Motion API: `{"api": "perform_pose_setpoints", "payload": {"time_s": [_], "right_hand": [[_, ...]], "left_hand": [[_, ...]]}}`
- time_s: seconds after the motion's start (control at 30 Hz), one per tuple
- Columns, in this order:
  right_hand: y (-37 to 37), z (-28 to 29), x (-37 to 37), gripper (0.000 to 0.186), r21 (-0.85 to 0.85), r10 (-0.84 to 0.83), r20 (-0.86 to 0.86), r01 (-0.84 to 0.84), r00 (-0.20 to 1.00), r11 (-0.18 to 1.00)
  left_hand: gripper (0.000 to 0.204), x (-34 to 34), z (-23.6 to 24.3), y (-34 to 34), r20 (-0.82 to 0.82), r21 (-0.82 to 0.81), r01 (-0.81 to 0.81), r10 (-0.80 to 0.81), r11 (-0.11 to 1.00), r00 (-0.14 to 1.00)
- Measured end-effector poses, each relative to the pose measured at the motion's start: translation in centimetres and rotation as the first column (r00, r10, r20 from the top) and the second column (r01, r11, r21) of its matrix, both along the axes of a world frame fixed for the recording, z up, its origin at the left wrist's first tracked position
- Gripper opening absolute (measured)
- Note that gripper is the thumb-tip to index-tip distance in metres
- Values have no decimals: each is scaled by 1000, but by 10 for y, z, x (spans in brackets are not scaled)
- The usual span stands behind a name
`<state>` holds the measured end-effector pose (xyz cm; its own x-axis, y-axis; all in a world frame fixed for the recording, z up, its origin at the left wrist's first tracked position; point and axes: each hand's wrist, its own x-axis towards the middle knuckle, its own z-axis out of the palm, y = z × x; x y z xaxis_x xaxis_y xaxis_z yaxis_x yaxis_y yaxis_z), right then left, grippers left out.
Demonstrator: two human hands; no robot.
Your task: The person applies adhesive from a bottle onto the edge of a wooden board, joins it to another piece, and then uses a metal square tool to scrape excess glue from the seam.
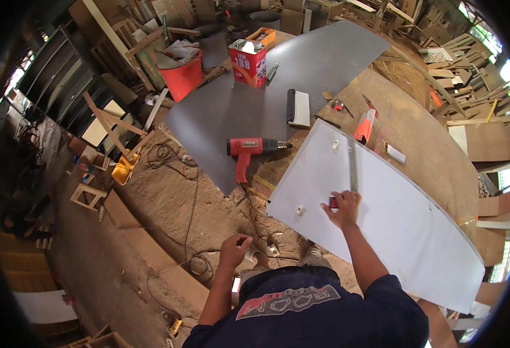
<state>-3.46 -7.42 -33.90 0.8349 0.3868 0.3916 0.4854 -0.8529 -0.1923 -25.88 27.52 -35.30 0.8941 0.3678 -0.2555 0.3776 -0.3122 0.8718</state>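
A large white panel (394, 223) lies aslant on the worktable, with two small pale blocks on its face. Over this panel reaches my right hand (346, 210), its fingers closed round a small red and black object (332, 203) whose kind I cannot make out. Just beyond those fingers a narrow grey strip (354, 165) runs along the white surface. My left hand (235, 250) hangs above the ground, left of the panel and apart from it, fingers curled with nothing visible in them. A red heat gun (249, 152) rests on a dark grey sheet (208, 116), its nozzle pointing right.
Also on the table are a red can (249, 65), a black-and-white applicator (299, 108), a tape measure (338, 105) and an orange-and-white box (366, 126). A red bucket (180, 75) stands left of the can. Cables (192, 220) trail across the ground. Wood scraps (452, 64) pile up far right.
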Motion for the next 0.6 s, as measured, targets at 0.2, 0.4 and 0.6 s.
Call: {"api": "perform_pose_setpoints", "payload": {"time_s": [0.2, 0.4, 0.6], "right_hand": [[127, 12, 36, 51, 40, 235, -172, -231, 957, 972], [174, -6, 94, 54, -143, 165, -215, -198, 963, 970], [183, 13, 114, 64, -169, 16, -232, -57, 972, 984]], "left_hand": [[20, -6, -16, 86, -5, 26, 34, -34, 999, 999], [17, -14, -25, 128, -4, -74, -86, 86, 994, 996], [37, -20, -50, 144, 44, -741, -180, 314, 647, 948]]}}
